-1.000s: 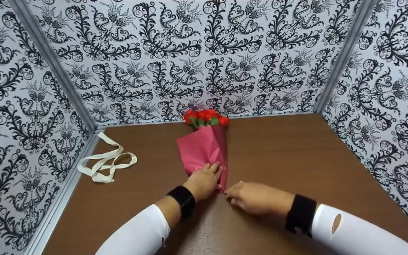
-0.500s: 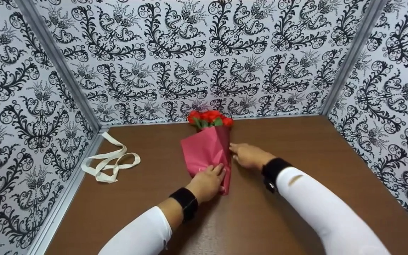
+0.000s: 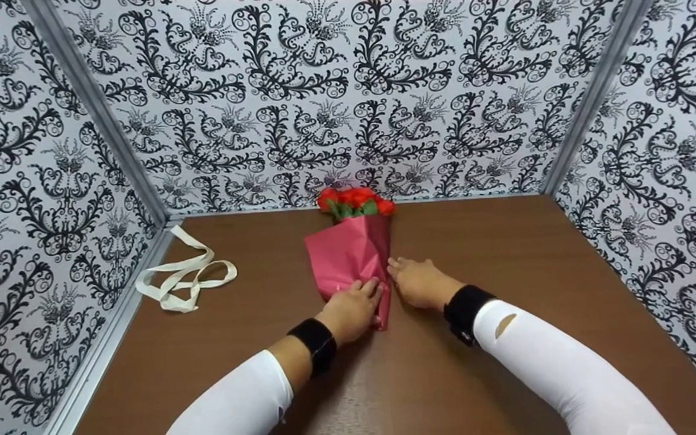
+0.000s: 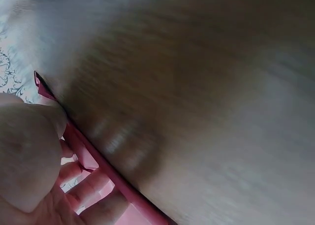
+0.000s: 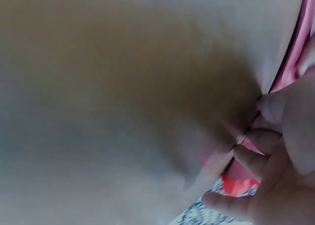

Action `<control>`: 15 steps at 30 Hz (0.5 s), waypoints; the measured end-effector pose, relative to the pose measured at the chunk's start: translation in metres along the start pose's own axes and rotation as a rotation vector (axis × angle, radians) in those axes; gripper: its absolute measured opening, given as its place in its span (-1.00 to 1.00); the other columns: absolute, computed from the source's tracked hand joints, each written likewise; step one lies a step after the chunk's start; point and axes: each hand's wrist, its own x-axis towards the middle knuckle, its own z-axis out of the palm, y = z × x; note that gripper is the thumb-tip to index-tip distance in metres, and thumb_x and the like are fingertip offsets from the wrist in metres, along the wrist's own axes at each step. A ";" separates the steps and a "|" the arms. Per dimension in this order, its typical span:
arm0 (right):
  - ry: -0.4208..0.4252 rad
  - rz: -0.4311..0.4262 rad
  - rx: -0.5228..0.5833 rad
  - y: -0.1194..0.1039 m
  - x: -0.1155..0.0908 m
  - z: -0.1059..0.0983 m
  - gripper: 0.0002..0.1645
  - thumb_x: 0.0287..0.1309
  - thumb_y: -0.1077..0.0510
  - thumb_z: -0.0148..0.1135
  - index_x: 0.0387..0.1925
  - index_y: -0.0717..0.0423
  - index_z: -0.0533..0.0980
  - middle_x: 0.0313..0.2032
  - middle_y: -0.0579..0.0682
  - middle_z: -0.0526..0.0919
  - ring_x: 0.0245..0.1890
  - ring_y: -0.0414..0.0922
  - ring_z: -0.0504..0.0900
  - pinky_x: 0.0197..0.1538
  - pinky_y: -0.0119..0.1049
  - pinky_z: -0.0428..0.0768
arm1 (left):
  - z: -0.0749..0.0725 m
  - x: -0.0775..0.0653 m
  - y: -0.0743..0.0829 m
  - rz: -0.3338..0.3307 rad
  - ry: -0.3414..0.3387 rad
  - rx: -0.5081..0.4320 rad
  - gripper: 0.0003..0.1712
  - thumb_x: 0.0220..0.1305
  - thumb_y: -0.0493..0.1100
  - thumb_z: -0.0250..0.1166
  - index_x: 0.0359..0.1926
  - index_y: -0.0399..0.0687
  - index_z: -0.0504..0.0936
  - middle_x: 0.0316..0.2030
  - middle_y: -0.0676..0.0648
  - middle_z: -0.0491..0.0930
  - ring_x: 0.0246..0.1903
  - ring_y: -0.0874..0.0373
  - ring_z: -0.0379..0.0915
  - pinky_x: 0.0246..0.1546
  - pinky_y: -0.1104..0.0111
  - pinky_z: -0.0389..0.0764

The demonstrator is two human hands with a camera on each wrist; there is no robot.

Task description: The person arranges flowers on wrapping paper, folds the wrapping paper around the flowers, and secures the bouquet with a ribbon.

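Note:
A bouquet of red flowers [image 3: 357,199] with green leaves lies at the middle of the table, its blooms toward the back wall. Pink-red wrapping paper [image 3: 342,251] is folded around its stems and narrows toward the near end. My left hand [image 3: 349,311] rests on the lower part of the wrap, fingers spread over the paper; the left wrist view shows them along the paper's edge [image 4: 115,176]. My right hand [image 3: 423,283] is at the wrap's right side, its fingertips touching the paper's edge and the tabletop. In the right wrist view, its fingers [image 5: 251,161] are spread.
A loosely looped cream ribbon [image 3: 185,275] lies on the left of the brown table [image 3: 493,241]. Patterned panels [image 3: 299,90] rise at the back and both sides, with grey metal strips [image 3: 91,115] at the corners.
My right hand has moved from the wrap's bottom tip up along its right side, then slightly back toward me. My left hand stays on the paper.

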 end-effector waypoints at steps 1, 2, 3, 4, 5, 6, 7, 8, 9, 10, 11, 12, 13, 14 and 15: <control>-0.001 -0.014 -0.030 -0.004 -0.004 0.001 -0.36 0.60 0.07 -0.11 0.58 0.15 0.29 0.65 0.07 0.19 0.64 0.13 0.22 0.36 0.54 0.38 | 0.000 0.000 0.000 -0.004 -0.005 -0.007 -0.17 0.58 0.34 -0.03 0.68 0.10 0.16 0.66 0.00 0.16 0.52 -0.03 0.30 -0.01 0.17 0.79; 0.001 -0.025 -0.058 -0.007 -0.007 0.003 -0.36 0.59 0.07 -0.08 0.58 0.16 0.30 0.64 0.08 0.20 0.63 0.12 0.23 0.34 0.55 0.40 | 0.000 0.000 0.001 -0.007 -0.007 -0.010 -0.18 0.58 0.33 -0.03 0.68 0.09 0.16 0.66 0.01 0.16 0.53 -0.02 0.29 0.00 0.18 0.79; 0.002 -0.034 -0.088 -0.011 -0.011 0.004 -0.36 0.58 0.08 -0.06 0.57 0.17 0.30 0.64 0.08 0.21 0.63 0.12 0.24 0.32 0.55 0.41 | 0.000 0.001 0.001 -0.009 -0.008 -0.010 -0.18 0.59 0.33 -0.03 0.67 0.09 0.17 0.66 0.01 0.15 0.53 -0.02 0.29 0.00 0.18 0.79; 0.003 -0.039 -0.107 -0.015 -0.014 0.005 -0.35 0.57 0.08 -0.04 0.57 0.18 0.31 0.64 0.08 0.22 0.63 0.11 0.25 0.31 0.56 0.41 | 0.000 0.001 0.001 -0.012 -0.009 -0.013 -0.18 0.59 0.33 -0.03 0.67 0.09 0.17 0.67 0.01 0.15 0.53 -0.02 0.28 -0.01 0.19 0.79; 0.004 -0.039 -0.127 -0.018 -0.017 0.006 -0.34 0.56 0.08 -0.03 0.57 0.18 0.31 0.63 0.08 0.23 0.63 0.10 0.26 0.31 0.56 0.41 | 0.001 0.001 0.001 -0.013 -0.009 -0.011 -0.19 0.59 0.33 -0.03 0.67 0.10 0.18 0.67 0.01 0.15 0.53 -0.02 0.28 -0.01 0.19 0.79; 0.001 -0.037 -0.144 -0.022 -0.020 0.008 -0.34 0.55 0.07 -0.02 0.57 0.17 0.30 0.64 0.07 0.22 0.63 0.09 0.25 0.31 0.57 0.40 | 0.001 0.001 0.001 -0.015 -0.006 -0.011 -0.19 0.59 0.32 -0.03 0.67 0.10 0.18 0.67 0.01 0.15 0.53 -0.02 0.28 -0.02 0.20 0.79; 0.000 -0.031 -0.156 -0.025 -0.022 0.009 -0.33 0.55 0.07 -0.02 0.58 0.17 0.30 0.64 0.06 0.22 0.63 0.09 0.24 0.31 0.58 0.39 | 0.002 0.001 0.001 -0.014 -0.001 -0.008 -0.19 0.59 0.32 -0.02 0.67 0.10 0.19 0.67 0.01 0.15 0.52 -0.01 0.29 -0.03 0.22 0.79; -0.002 -0.021 -0.164 -0.027 -0.025 0.011 -0.33 0.55 0.07 -0.02 0.58 0.17 0.29 0.64 0.06 0.22 0.64 0.08 0.23 0.32 0.58 0.37 | 0.002 0.002 0.001 -0.012 0.003 -0.005 -0.20 0.59 0.32 -0.02 0.66 0.10 0.20 0.66 0.01 0.15 0.52 -0.01 0.29 -0.03 0.22 0.79; -0.006 -0.013 -0.174 -0.030 -0.029 0.012 -0.32 0.55 0.07 -0.02 0.58 0.16 0.29 0.64 0.05 0.21 0.64 0.08 0.23 0.33 0.59 0.36 | 0.003 0.002 0.001 -0.009 0.006 -0.006 -0.20 0.59 0.32 -0.02 0.66 0.10 0.20 0.66 0.01 0.15 0.51 -0.01 0.30 -0.02 0.23 0.78; -0.009 -0.007 -0.183 -0.033 -0.032 0.013 -0.33 0.55 0.06 -0.02 0.59 0.15 0.29 0.64 0.04 0.21 0.64 0.07 0.22 0.33 0.59 0.36 | 0.003 0.002 0.002 -0.008 0.007 -0.012 -0.20 0.59 0.31 -0.01 0.66 0.09 0.21 0.67 0.00 0.15 0.51 -0.01 0.30 -0.01 0.22 0.78; -0.013 -0.003 -0.190 -0.036 -0.036 0.014 -0.33 0.56 0.07 -0.03 0.59 0.14 0.29 0.65 0.04 0.21 0.65 0.07 0.22 0.34 0.59 0.35 | 0.003 0.003 0.002 -0.007 0.007 -0.015 -0.21 0.60 0.31 -0.01 0.66 0.09 0.21 0.67 0.00 0.15 0.51 -0.01 0.29 0.00 0.23 0.78; -0.019 -0.003 -0.192 -0.039 -0.040 0.015 -0.34 0.56 0.07 -0.03 0.59 0.13 0.29 0.65 0.04 0.20 0.65 0.07 0.21 0.34 0.58 0.35 | 0.004 0.002 0.002 -0.006 0.006 -0.014 -0.21 0.60 0.31 -0.02 0.66 0.09 0.21 0.67 0.00 0.15 0.51 -0.01 0.29 -0.01 0.22 0.78; -0.021 -0.006 -0.191 -0.043 -0.043 0.016 -0.34 0.57 0.08 -0.04 0.59 0.12 0.29 0.65 0.04 0.20 0.65 0.07 0.21 0.34 0.59 0.34 | 0.004 0.002 0.001 -0.005 0.005 -0.011 -0.21 0.60 0.30 -0.02 0.66 0.09 0.20 0.67 -0.01 0.14 0.51 -0.01 0.29 0.00 0.22 0.78; -0.023 -0.016 -0.201 -0.046 -0.048 0.016 -0.35 0.57 0.08 -0.04 0.59 0.11 0.30 0.65 0.03 0.20 0.65 0.07 0.22 0.33 0.59 0.35 | 0.004 0.002 0.001 -0.005 0.002 -0.008 -0.22 0.61 0.30 -0.03 0.66 0.08 0.19 0.67 -0.01 0.14 0.51 -0.02 0.29 0.00 0.21 0.78; -0.023 -0.030 -0.212 -0.050 -0.052 0.016 -0.35 0.56 0.08 -0.02 0.58 0.09 0.31 0.65 0.03 0.22 0.64 0.07 0.23 0.32 0.59 0.37 | 0.004 0.001 0.001 -0.005 0.007 -0.003 -0.22 0.61 0.29 -0.02 0.66 0.09 0.21 0.67 -0.01 0.14 0.50 -0.01 0.30 -0.02 0.21 0.79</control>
